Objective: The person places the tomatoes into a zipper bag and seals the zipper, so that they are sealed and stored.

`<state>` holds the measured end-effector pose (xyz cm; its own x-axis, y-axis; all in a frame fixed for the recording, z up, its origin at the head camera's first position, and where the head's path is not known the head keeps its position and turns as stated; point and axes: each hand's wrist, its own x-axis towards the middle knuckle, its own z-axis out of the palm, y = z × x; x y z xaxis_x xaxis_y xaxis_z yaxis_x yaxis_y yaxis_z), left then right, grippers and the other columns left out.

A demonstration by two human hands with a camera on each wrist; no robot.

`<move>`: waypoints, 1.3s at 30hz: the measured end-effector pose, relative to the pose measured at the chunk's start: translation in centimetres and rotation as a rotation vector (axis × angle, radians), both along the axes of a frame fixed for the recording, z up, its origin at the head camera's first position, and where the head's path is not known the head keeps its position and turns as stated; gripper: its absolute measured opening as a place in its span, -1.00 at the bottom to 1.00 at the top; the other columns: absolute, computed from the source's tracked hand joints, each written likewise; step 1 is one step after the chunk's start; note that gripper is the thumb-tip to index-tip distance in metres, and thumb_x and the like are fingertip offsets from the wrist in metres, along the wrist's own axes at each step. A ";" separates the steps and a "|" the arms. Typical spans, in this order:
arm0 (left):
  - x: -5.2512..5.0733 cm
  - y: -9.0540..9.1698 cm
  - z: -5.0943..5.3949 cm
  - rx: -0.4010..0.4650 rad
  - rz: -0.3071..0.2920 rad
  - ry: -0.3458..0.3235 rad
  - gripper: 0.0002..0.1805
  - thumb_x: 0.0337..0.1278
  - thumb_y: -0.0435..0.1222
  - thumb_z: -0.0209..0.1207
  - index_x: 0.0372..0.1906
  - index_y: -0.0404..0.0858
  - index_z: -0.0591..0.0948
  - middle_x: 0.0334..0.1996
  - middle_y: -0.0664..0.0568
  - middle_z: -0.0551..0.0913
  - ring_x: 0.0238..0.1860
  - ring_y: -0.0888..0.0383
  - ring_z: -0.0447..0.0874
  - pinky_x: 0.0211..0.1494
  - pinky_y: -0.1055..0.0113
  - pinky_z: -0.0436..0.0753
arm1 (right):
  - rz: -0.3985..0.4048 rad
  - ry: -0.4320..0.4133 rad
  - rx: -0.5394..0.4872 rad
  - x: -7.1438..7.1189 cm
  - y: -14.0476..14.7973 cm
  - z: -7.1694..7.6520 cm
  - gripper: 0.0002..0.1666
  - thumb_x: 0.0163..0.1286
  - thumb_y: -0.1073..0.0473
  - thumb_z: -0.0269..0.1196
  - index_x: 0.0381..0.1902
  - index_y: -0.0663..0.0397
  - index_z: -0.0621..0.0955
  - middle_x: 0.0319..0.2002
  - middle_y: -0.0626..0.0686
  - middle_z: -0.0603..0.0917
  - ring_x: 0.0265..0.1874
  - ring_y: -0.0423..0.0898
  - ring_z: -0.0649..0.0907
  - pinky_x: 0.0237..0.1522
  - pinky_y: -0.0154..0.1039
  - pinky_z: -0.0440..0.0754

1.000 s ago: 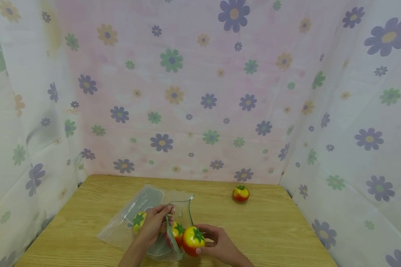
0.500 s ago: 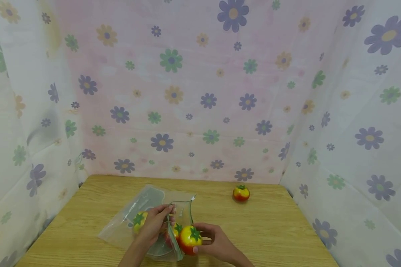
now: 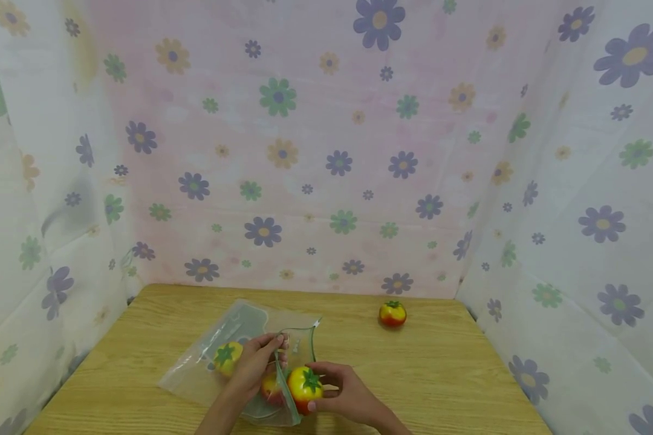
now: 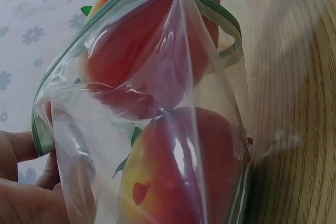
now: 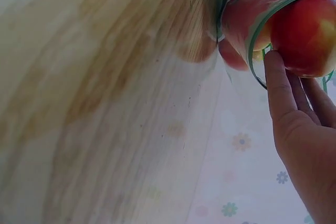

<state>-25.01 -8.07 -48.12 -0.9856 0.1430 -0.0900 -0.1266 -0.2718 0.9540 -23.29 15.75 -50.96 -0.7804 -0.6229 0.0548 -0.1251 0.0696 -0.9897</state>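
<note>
A clear zip bag [image 3: 196,368] with a green-edged mouth lies on its side, its opening facing right. My left hand [image 3: 250,365] pinches the upper edge of that mouth; in the left wrist view its fingers [image 4: 21,148] hold the green rim. Inside the bag are a yellow tomato-like fruit [image 3: 227,357] with a green star top, and a red-yellow one [image 3: 272,388] near the mouth. My right hand [image 3: 348,393] grips another red-yellow fruit [image 3: 305,388] at the opening. The right wrist view shows this fruit [image 5: 305,35] partly behind the green rim [image 5: 257,32].
One more red-yellow fruit [image 3: 393,315] sits at the back right of the wooden table [image 3: 441,374]. Flower-printed cloth [image 3: 305,133] stands behind the table and along both sides.
My right hand has moved slightly left with its fruit, now closer into the bag's mouth. The fruit just inside has shifted left. The left hand keeps its hold on the rim.
</note>
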 end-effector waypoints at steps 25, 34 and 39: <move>0.0 -0.2 -0.2 0.006 0.005 -0.016 -0.64 0.54 -0.28 0.07 0.11 -0.55 0.55 -0.32 0.07 0.64 -0.39 0.24 0.58 -0.26 0.44 0.71 | -0.009 -0.040 -0.004 0.4 -0.4 0.1 -0.42 0.40 0.19 0.37 0.34 0.14 0.53 0.25 0.14 0.60 0.12 0.00 0.62 0.09 -0.23 0.70; 0.0 -0.1 -0.2 0.026 0.040 -0.018 -0.68 0.52 -0.30 0.10 0.06 -0.54 0.58 -0.33 0.07 0.64 -0.40 0.24 0.56 -0.29 0.46 0.69 | -0.105 0.027 0.010 0.1 -1.4 -0.4 -0.39 0.34 0.15 0.43 0.33 0.08 0.56 0.27 0.14 0.59 0.11 0.00 0.61 0.04 -0.23 0.72; -0.1 0.1 -0.3 0.038 0.040 -0.014 -0.72 0.51 -0.31 0.11 0.02 -0.51 0.59 -0.32 0.08 0.64 -0.41 0.25 0.57 -0.30 0.46 0.69 | -0.133 0.067 0.006 0.1 -2.1 -0.5 -0.34 0.33 0.15 0.44 0.35 0.15 0.53 0.30 0.23 0.55 0.10 0.01 0.62 0.00 -0.21 0.74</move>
